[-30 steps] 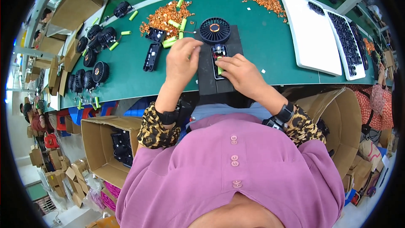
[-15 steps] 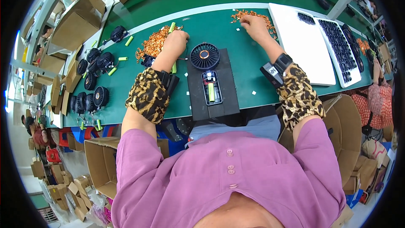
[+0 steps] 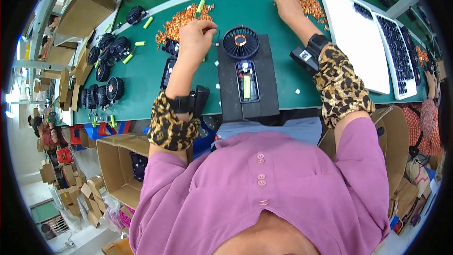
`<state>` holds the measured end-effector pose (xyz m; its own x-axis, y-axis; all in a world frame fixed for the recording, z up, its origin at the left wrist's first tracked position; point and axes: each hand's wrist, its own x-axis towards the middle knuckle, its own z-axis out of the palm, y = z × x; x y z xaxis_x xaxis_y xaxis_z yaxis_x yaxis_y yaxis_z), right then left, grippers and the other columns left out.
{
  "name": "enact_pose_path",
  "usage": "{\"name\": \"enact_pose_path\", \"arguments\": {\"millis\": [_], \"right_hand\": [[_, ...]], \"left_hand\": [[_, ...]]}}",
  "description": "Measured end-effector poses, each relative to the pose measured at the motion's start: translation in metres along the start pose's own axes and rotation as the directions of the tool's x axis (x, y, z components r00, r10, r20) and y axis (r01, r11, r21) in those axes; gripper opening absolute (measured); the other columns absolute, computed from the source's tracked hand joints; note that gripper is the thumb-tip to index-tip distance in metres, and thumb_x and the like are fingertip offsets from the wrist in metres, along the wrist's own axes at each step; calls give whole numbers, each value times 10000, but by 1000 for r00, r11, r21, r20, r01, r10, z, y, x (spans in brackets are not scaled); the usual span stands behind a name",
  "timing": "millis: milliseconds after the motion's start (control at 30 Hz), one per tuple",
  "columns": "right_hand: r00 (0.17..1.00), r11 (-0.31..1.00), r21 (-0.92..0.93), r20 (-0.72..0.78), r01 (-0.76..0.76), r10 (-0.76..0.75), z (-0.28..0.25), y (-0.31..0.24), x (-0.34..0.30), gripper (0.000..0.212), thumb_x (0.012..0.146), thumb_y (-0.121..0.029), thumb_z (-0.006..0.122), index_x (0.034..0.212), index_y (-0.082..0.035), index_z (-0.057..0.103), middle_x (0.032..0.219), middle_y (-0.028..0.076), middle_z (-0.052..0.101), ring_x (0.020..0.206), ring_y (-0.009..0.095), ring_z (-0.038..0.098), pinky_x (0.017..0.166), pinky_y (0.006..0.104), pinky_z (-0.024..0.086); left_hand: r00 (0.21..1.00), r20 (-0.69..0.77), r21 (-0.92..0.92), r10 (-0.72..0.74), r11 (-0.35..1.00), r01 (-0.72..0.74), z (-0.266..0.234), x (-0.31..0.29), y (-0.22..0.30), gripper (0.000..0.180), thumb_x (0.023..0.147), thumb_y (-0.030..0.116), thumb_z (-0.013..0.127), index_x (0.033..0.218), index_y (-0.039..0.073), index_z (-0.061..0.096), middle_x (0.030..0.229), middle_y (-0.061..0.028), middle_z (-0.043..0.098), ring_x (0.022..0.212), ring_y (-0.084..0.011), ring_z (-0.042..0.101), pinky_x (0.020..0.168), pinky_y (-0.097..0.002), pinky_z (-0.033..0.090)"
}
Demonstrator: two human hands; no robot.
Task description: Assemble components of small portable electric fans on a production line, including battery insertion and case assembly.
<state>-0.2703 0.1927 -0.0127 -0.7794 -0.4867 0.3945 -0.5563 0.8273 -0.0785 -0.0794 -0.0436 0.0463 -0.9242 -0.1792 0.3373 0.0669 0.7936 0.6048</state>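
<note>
A round black fan head (image 3: 240, 42) with a copper-coloured ring at its hub lies on a dark pad (image 3: 229, 97). Joined below it is an open handle shell (image 3: 256, 95) with a light-green battery (image 3: 247, 87) inside. My left hand (image 3: 196, 38) is closed in a pinch left of the fan, by a heap of small copper-coloured rings (image 3: 181, 22). Whatever its fingertips hold is too small to make out. Beyond the fan to the right, my right hand (image 3: 289, 8) has its fingers pressed together beside a second heap of rings (image 3: 309, 5); their contents are hidden.
Several black fan heads (image 3: 113, 89) with green batteries lie at the left. Another dark shell (image 3: 167, 73) sits beside my left forearm. A white foam board (image 3: 349, 42) and a white tray of black parts (image 3: 389, 49) stand at the right. Cardboard boxes (image 3: 118, 165) flank me.
The whole view has shifted slightly. My left hand has drawn back a little from the ring heap, in a clearer pinch. My right fingertips have moved slightly left, toward the heap's edge.
</note>
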Motion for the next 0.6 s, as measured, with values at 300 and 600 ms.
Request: {"name": "enact_pose_path", "arguments": {"millis": [300,600], "right_hand": [[996,918,396,-89,25,11,-63,-30,-69,146,844,-35,569,982,-44,616,890,137,655,817,321,638,715,377,502],[928,838,403,-215,368,-304,-82,-107,-164,126,801,-28,592,927,-30,589,892,119,561,862,305,574,740,375,492]], "left_hand": [[943,209,-460,-260,825,329,10,-98,17,121,773,28,720,892,9,716,748,11,661,671,-35,569,620,-184,458],[957,163,-380,-239,880,285,18,-100,21,112,767,65,711,871,30,730,689,-29,673,620,-53,583,587,-217,464]]}}
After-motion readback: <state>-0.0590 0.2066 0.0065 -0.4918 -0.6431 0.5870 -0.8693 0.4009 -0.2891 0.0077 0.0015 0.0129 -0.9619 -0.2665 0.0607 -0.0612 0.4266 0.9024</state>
